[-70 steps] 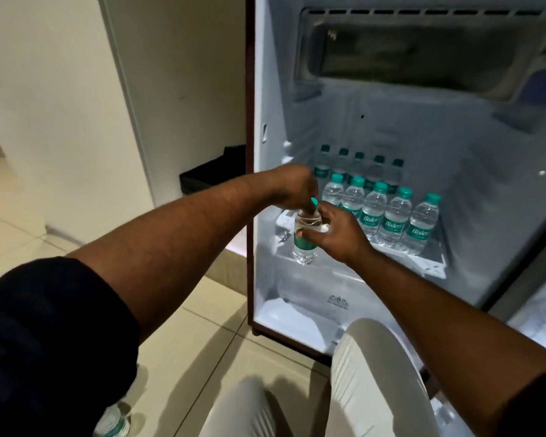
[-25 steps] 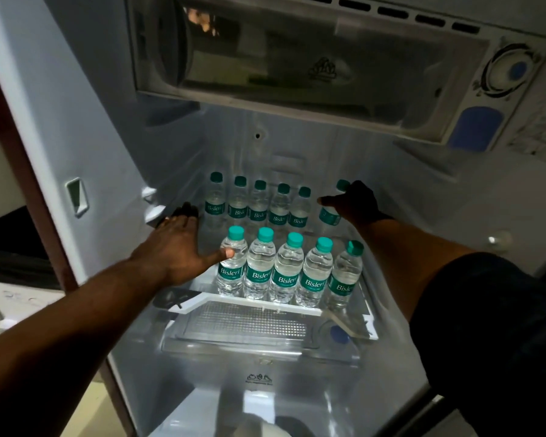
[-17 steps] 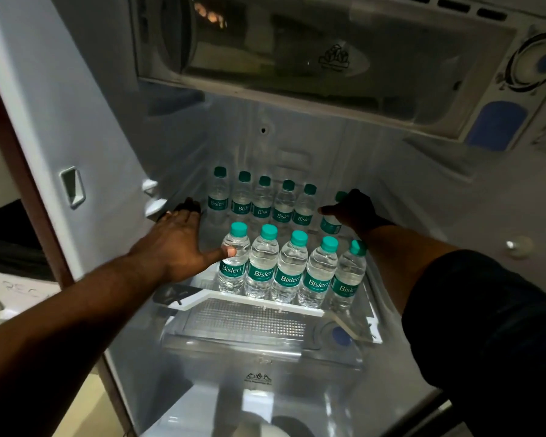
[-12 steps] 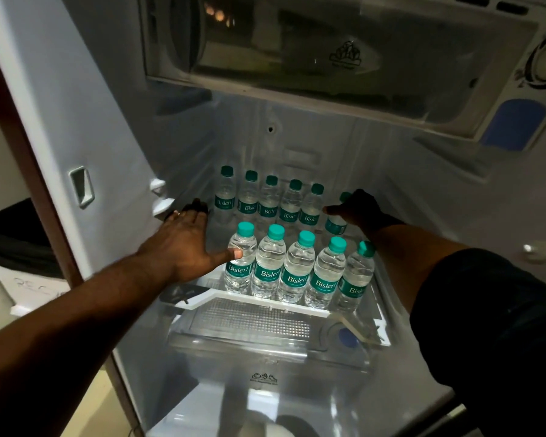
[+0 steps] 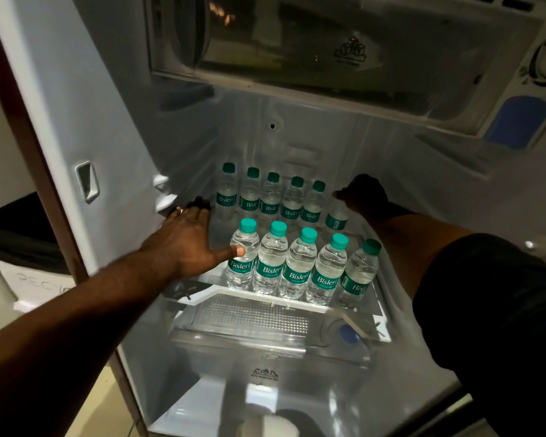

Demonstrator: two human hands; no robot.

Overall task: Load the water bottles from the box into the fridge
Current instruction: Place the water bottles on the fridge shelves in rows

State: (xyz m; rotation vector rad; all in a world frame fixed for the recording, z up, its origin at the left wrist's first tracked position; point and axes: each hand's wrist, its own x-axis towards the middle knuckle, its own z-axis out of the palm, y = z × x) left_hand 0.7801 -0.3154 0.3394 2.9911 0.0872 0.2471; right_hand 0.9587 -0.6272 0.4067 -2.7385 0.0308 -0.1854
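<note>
- Left of the frame: the left hand (image 5: pixel 186 238) lies flat on the clear fridge shelf with a white front rim (image 5: pixel 265 298). Its grip is wide and empty, and the thumb touches the leftmost of the front row of five clear plastic water bottles with green caps (image 5: pixel 298 263).
- Centre: the back row of five matching bottles (image 5: pixel 270 200) stands upright.
- Right: the right hand (image 5: pixel 366 197) has its grip curled over the top of a sixth clear water bottle (image 5: pixel 336 217), at the back row's right end.
- Likely step: seating this bottle. Next, the hand must let go and lift out above the front caps.
- Room: tight by the right wall, open shelf on the left, ample height overhead. The box is out of view.
</note>
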